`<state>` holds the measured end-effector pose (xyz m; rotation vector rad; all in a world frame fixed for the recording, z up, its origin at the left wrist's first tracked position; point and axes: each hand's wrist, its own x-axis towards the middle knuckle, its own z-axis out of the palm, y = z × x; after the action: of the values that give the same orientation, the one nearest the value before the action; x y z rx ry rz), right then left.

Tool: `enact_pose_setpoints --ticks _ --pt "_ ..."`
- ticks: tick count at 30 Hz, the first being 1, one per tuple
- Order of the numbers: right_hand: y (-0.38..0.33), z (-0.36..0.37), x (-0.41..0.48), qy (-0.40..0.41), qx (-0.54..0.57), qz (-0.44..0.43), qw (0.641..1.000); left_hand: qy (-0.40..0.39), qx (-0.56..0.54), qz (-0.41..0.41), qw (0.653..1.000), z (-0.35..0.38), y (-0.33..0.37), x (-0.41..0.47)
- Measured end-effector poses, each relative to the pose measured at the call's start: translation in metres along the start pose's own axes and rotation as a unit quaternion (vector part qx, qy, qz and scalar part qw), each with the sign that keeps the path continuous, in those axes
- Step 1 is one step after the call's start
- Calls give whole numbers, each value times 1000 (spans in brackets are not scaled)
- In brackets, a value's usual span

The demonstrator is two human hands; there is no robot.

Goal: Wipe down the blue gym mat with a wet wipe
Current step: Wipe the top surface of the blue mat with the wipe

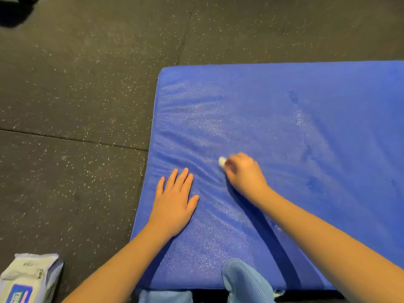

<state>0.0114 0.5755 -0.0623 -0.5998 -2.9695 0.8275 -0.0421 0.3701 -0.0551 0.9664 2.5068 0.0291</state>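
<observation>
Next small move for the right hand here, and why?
Probably sweep the wipe rightward across the mat. The right hand grips it bunched against the mat beside the flat left hand, and the shiny streaks lie mostly on the left part, so the duller right side looks unwiped.

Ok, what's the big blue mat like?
The blue mat is thick, with a grainy, shiny cover, rippled in places. It lies flat on the dark speckled floor. The left hand rests flat on it, the right hand holds a white wipe against it, and a knee rests on its near edge.
</observation>
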Motion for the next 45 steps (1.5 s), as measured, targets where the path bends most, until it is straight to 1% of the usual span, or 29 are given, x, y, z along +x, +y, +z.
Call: enact_pose_setpoints --ticks 2,4,5,7,8,9,10,13,14,15,16,17,19,20,21,22,24,26,28,31,32,34,36,37,39,41,43,44,45 --pt "-5 -1 -22 -73 17 -100 992 1 0 0 1000 0 0 1" --pt "10 -8 -10 -108 -7 -128 986 0 -2 5 1000 -1 0 2" --pt "20 -10 4 -94 -25 -102 990 1 -6 8 1000 -2 0 3" --pt "36 -10 32 -14 -49 10 999 15 -21 9 1000 -2 0 4" --pt "38 -9 40 27 -49 68 996 27 -34 10 999 -3 0 6" --pt "35 -6 40 51 -39 94 993 34 -44 10 998 -5 0 9" --pt "26 -4 35 52 -22 84 995 35 -48 12 998 -6 -1 14" --pt "7 3 3 -59 10 -88 994 33 -43 22 998 -8 -5 30" --pt "9 0 1 -92 1 -124 988 28 -30 25 999 -7 -7 34" --pt "16 -4 7 -96 -17 -134 986 18 -14 28 999 -5 -8 36" --pt "25 -6 18 -72 -30 -117 990 15 -3 29 999 -2 -8 37" --pt "34 -7 31 -21 -34 -77 996 21 -1 29 999 0 -9 36" --pt "43 -7 49 82 -26 60 994 27 -3 28 999 2 -9 34" --pt "40 -4 50 107 -20 97 989 29 5 30 999 2 -9 34" --pt "33 0 47 108 -11 89 990 37 17 36 998 1 -10 35" --pt "22 6 39 88 2 42 995 47 26 46 997 1 -11 36" --pt "7 14 20 2 -1 -92 996 62 17 63 996 -3 -14 45" --pt "15 8 26 -56 -22 -159 985 64 2 69 996 -9 -16 56" --pt "28 -3 52 -15 -43 -100 994 42 7 61 997 -17 -17 67" --pt "45 -11 79 93 5 105 990 15 27 65 997 -16 -22 73" --pt "41 -10 77 105 23 114 988 21 41 71 996 -14 -23 72" --pt "27 -4 62 77 27 19 997 38 52 76 995 -10 -25 74" --pt "20 -1 44 -4 16 -95 995 63 47 80 994 -12 -24 79" --pt "23 -3 44 -41 6 -128 991 77 36 84 993 -14 -24 82" --pt "36 -10 61 -45 -24 -151 987 93 15 89 992 -18 -27 92" --pt "49 -15 87 27 -30 -76 996 84 17 84 993 -21 -30 101" --pt "56 -16 108 99 -23 61 993 73 28 84 993 -23 -31 110" --pt "54 -13 111 117 -16 92 989 66 34 84 994 -24 -32 114" --pt "48 -10 110 125 -4 79 989 63 38 86 994 -25 -32 116"
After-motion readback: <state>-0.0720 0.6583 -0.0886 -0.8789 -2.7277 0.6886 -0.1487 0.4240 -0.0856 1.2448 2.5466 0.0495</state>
